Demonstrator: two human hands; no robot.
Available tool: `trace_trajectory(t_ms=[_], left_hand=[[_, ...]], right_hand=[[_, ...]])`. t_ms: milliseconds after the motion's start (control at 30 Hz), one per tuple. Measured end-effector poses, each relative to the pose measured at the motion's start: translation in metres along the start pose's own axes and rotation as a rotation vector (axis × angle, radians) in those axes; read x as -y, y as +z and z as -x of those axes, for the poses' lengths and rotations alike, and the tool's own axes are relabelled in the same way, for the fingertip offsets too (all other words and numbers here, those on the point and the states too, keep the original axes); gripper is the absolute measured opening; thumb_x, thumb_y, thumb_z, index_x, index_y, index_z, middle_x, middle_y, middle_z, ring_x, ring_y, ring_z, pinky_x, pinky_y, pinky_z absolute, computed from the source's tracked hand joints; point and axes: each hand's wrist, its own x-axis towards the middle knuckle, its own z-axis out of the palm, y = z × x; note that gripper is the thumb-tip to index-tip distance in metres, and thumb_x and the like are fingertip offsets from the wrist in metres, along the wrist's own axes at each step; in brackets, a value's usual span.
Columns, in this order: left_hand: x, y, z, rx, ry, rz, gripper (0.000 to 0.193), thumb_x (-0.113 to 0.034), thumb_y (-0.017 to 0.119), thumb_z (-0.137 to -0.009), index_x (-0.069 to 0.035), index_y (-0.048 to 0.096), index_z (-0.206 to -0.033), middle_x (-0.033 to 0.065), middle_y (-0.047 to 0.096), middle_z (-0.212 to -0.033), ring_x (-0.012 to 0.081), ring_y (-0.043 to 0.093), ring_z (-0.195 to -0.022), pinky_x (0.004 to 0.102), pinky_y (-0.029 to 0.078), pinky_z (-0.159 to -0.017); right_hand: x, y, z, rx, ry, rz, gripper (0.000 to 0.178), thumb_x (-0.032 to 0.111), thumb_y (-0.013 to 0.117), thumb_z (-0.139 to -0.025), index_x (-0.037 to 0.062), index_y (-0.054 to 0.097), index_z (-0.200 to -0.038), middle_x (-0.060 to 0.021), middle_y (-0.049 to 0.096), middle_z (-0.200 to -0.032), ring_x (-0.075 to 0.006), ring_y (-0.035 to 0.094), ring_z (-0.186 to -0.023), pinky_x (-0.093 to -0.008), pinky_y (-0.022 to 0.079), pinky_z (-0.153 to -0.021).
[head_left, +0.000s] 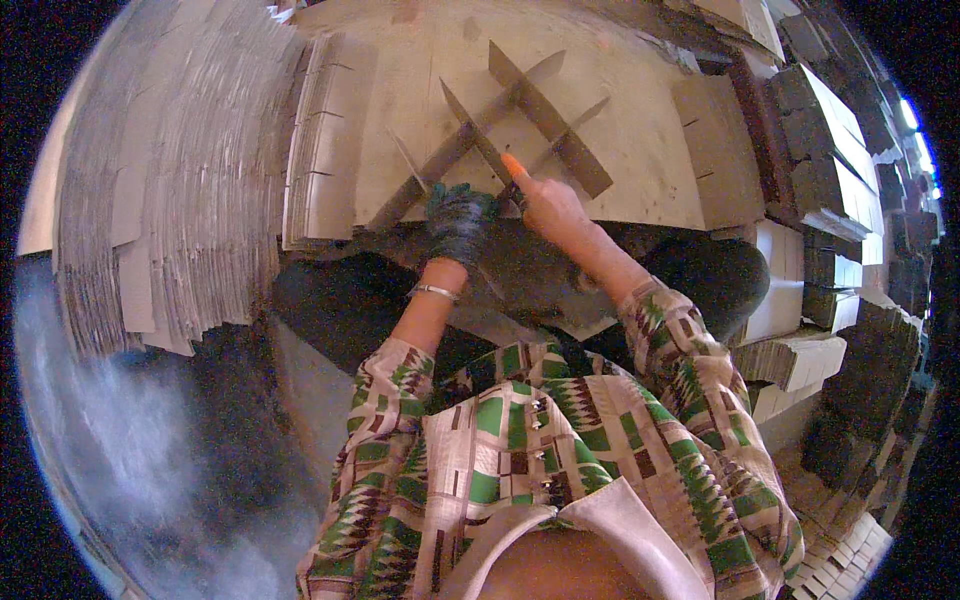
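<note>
Several slotted cardboard strips [560, 128] stand on edge, crossed into one another like a lattice, on a pale board before me. My left hand [460, 215], in a dark glove, is closed at the near side of the lattice, on a cardboard strip [412, 190]; its fingertips are partly hidden. Close beside it, my right hand [555, 208] is bare apart from an orange cover [514, 166] on one fingertip. Its fingers pinch the near end of another crossing strip, and the index finger lies along it.
Tall rows of cut cardboard sheets [180, 170] fill the left side. A bundle of slotted strips [320, 140] leans at the board's left edge. More cardboard pieces [715, 150] lie at its right edge, with stacked cardboard bundles [825, 150] beyond. My knees are under the board's near edge.
</note>
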Motion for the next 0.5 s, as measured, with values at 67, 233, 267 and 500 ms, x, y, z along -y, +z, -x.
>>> trace_trajectory(t_ms=[67, 233, 267, 500], left_hand=[[0.001, 0.001, -0.002, -0.002, 0.009, 0.054, 0.027, -0.038, 0.058, -0.09, -0.018, 0.075, -0.099, 0.0103, 0.071, -0.1, 0.0302, 0.061, -0.113, 0.0524, 0.04, -0.104], [0.028, -0.024, -0.002, -0.361, -0.179, 0.148, 0.065, -0.058, 0.057, -0.09, -0.005, 0.059, -0.128, 0.0225, 0.061, -0.128, 0.0405, 0.053, -0.125, 0.0553, 0.036, -0.109], [0.046, -0.031, 0.004, -0.454, -0.277, 0.069, 0.082, -0.065, 0.055, -0.09, 0.0, 0.052, -0.138, 0.0267, 0.055, -0.137, 0.044, 0.049, -0.13, 0.056, 0.034, -0.112], [0.036, 0.0, -0.047, 0.152, -0.333, 0.609, 0.11, -0.08, 0.056, -0.08, 0.003, 0.035, -0.15, 0.0282, 0.046, -0.148, 0.0415, 0.047, -0.136, 0.0463, 0.04, -0.112]], right_hand=[[0.001, 0.0, -0.004, 0.095, 0.022, 0.043, 0.086, 0.003, 0.059, -0.082, 0.0183, 0.023, -0.158, -0.0198, 0.071, -0.083, -0.0388, 0.07, -0.074, -0.0516, 0.056, -0.064], [-0.034, -0.018, 0.009, -0.146, 0.033, -0.189, 0.092, 0.009, 0.068, -0.076, 0.0275, 0.027, -0.156, -0.0215, 0.071, -0.092, -0.0397, 0.069, -0.079, -0.0496, 0.055, -0.069], [-0.036, -0.029, 0.013, -0.233, 0.158, -0.213, 0.091, 0.007, 0.07, -0.075, 0.0316, 0.032, -0.154, -0.0228, 0.07, -0.092, -0.0393, 0.069, -0.085, -0.0498, 0.054, -0.071], [-0.145, 0.068, 0.01, -0.109, 0.418, -0.457, 0.057, 0.019, 0.055, -0.091, 0.0065, 0.047, -0.146, -0.0282, 0.058, -0.133, -0.0413, 0.063, -0.111, -0.0472, 0.051, -0.091]])
